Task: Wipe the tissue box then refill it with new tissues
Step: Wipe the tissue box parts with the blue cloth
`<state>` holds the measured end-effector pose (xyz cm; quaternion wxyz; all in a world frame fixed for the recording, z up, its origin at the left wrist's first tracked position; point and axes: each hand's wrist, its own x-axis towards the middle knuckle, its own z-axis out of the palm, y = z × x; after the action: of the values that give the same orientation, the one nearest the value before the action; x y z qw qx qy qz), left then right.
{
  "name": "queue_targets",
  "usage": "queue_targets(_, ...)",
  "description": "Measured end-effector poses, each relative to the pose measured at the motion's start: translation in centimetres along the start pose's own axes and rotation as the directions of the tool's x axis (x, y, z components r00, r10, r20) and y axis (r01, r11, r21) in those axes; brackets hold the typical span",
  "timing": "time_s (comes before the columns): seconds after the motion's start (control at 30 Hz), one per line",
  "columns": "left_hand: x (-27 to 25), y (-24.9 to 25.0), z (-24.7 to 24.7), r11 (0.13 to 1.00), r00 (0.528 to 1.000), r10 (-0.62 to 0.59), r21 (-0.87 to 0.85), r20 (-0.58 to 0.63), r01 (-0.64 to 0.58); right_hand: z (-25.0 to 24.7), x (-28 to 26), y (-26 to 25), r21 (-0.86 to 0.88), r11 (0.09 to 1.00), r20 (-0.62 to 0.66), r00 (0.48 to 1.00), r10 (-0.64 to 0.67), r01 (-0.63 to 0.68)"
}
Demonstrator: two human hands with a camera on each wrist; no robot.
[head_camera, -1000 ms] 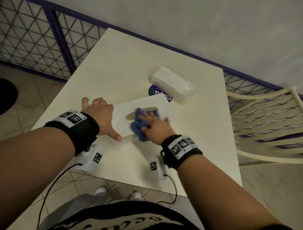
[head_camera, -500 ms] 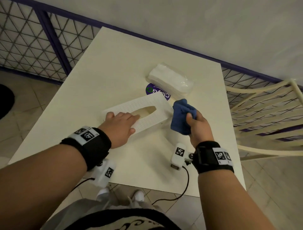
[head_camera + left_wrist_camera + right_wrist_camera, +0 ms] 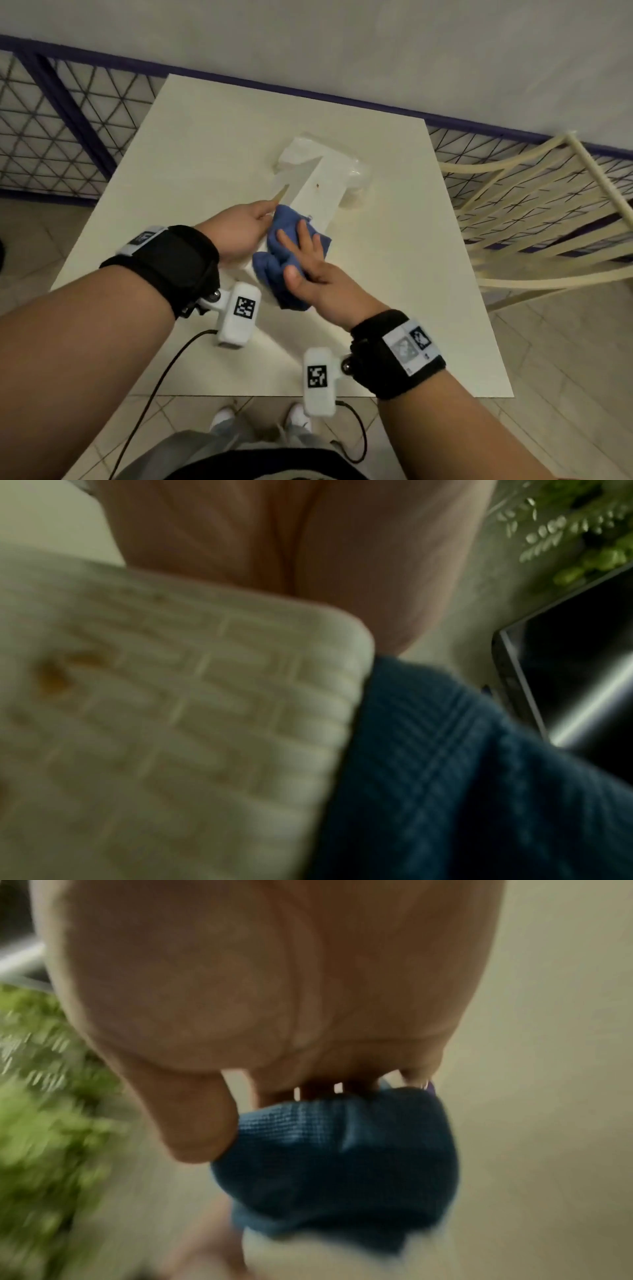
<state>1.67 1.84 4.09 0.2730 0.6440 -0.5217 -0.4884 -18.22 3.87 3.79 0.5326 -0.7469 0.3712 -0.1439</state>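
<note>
The white textured tissue box (image 3: 318, 192) is tipped up on its side above the table, its smooth face showing with a small brown spot. My left hand (image 3: 246, 226) grips its near left end; in the left wrist view the box's patterned face (image 3: 171, 723) fills the picture, with brownish marks. My right hand (image 3: 308, 260) presses a bunched blue cloth (image 3: 281, 246) against the box's near end, fingers straight and spread, thumb on the cloth. The cloth (image 3: 335, 1164) lies under that hand in the right wrist view. The plastic-wrapped pack of new tissues (image 3: 358, 171) lies behind the box, mostly hidden.
The cream table (image 3: 205, 154) stands against a grey wall. A purple-framed mesh railing (image 3: 68, 120) runs to the left and behind. A cream chair (image 3: 548, 212) stands at the table's right side. Tiled floor shows below the near edge.
The box went from lying flat to tipped up on its side in my left hand. My right hand brought the cloth back from the right and now presses it on the box's near end.
</note>
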Motion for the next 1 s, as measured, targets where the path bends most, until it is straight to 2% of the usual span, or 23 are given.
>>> queue_targets(0.03,-0.2,0.4,0.0,0.998,1.000,-0.001,-0.066,0.009,0.001,1.0,0.7,-0.1,-0.208,0.978,-0.010,1.000,-0.006,0.004)
queue_targets(0.07,-0.5,0.7,0.0,0.995,1.000,0.003,-0.104,0.012,-0.001,1.3,1.3,-0.3,-0.331,0.944,-0.046,0.999,-0.019,0.002)
queue_targets(0.1,-0.9,0.9,0.0,0.992,1.000,0.009,-0.125,0.015,-0.007,1.0,2.0,-0.5,-0.383,0.924,-0.098,0.995,-0.030,-0.010)
queue_targets(0.23,-2.6,1.4,0.9,0.989,0.998,0.034,-0.146,0.052,-0.026,-3.7,5.6,-0.5,-0.416,0.896,-0.334,0.943,0.007,-0.154)
queue_targets(0.33,-2.7,1.5,1.2,0.994,1.000,0.013,-0.108,0.010,-0.012,-5.9,7.5,-0.9,-0.396,0.880,-0.463,0.885,0.056,-0.263)
queue_targets(0.4,-2.6,1.8,1.2,0.992,0.999,0.019,-0.123,-0.026,-0.022,-4.8,7.4,-1.6,-0.343,0.913,-0.454,0.890,0.044,-0.220)
queue_targets(0.47,-2.4,2.0,0.9,0.971,0.999,0.012,-0.240,-0.039,-0.022,-2.0,6.0,-2.2,-0.381,0.918,-0.402,0.914,-0.060,-0.107)
queue_targets(0.57,-2.6,2.7,0.0,0.934,0.998,-0.019,-0.358,-0.062,-0.005,2.6,2.8,-2.3,-0.455,0.887,-0.272,0.937,-0.219,0.075)
queue_targets(0.67,-3.1,3.2,-0.3,0.921,0.998,-0.005,-0.389,-0.060,-0.019,2.4,2.6,-1.6,-0.508,0.845,-0.201,0.932,-0.302,0.165)
queue_targets(0.73,-3.4,3.1,-0.3,0.912,0.999,-0.001,-0.410,-0.054,-0.021,-0.4,4.3,-1.4,-0.548,0.825,-0.263,0.908,-0.325,0.137)
queue_targets(0.87,-3.6,2.6,-0.1,0.939,1.000,-0.004,-0.344,-0.011,0.000,-5.8,6.8,-2.1,-0.444,0.896,-0.438,0.870,-0.226,0.009)
queue_targets(0.93,-3.7,2.9,0.2,0.938,0.999,-0.012,-0.347,-0.031,0.001,-5.9,6.7,-2.3,-0.404,0.914,-0.464,0.866,-0.188,-0.017)
queue_targets(1.0,-3.7,3.1,0.3,0.931,0.997,-0.023,-0.364,-0.068,-0.003,-3.8,5.7,-2.1,-0.429,0.903,-0.427,0.880,-0.210,0.008)
